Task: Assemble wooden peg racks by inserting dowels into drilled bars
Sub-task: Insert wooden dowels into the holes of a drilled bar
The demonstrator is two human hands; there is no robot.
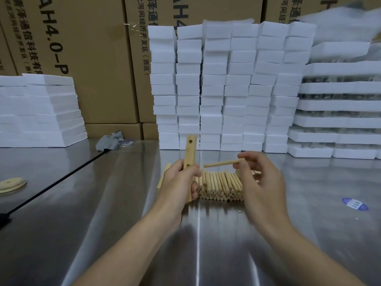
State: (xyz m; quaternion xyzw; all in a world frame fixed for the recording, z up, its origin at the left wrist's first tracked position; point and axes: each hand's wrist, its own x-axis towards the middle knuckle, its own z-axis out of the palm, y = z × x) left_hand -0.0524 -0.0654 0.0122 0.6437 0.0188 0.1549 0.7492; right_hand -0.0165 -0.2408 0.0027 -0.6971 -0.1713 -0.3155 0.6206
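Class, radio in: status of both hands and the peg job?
Left hand grips drilled bar upright. Right hand holds dowel, tip just short of bar. Nothing between.

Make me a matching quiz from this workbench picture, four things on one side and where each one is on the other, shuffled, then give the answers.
Things:
1. drilled bar
2. single dowel
3. grey rag
4. blue sticker

Places:
A. flat on the steel table, far right
B. upright in the left hand
C. pinched in the right hand
D. crumpled by the cardboard boxes

Pairs: 1-B, 2-C, 3-D, 4-A
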